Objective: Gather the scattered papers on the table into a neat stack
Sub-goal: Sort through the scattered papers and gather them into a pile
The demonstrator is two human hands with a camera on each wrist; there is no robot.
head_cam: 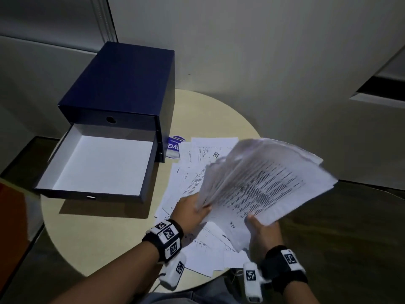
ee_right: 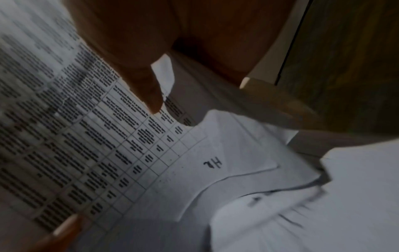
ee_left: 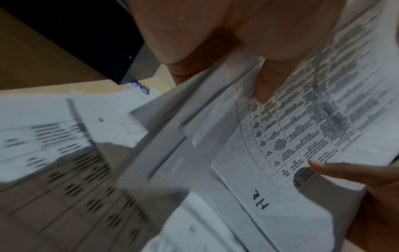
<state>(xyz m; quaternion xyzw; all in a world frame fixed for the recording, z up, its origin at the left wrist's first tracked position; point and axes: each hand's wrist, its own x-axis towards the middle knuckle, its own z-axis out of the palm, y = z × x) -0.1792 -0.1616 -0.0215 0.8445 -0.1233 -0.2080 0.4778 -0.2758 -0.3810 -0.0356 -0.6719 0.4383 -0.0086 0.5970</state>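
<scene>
Holding a fanned bundle of papers (head_cam: 260,183) off the table by its near edge, both hands closed on it: right hand (head_cam: 262,232) with thumb on the printed top sheet and fingers curled beneath, left hand (head_cam: 191,210) pinching the left corner, thumb over the pages. Confirmed close up from the wrist views: left thumb (ee_left: 270,81) pressing on the table of text, right thumb (ee_right: 149,92) lying across the same sheet marked with a handwritten label.

Worth noting: bundle blurred in the head view, splayed like a fan, far corners sagging out over the table's right rim. Best handled, judging by that splay, by loosening the pinch slightly, tipping the bundle upright and tapping its long edge on bare tabletop (head_cam: 122,233) to let the sheets slide flush. Risky to squeeze harder while fanned; likely to crease the corners or shed a sheet off the far side.

Lying just below and beyond the hands: loose sheets (head_cam: 197,172), overlapping at odd angles, not yet collected. Sensible to square the held bundle first, then add these.

Farther left: dark blue drawer box (head_cam: 122,88), lower drawer (head_cam: 98,165) pulled open, and a small blue sticker (head_cam: 174,147) beside it.
</scene>
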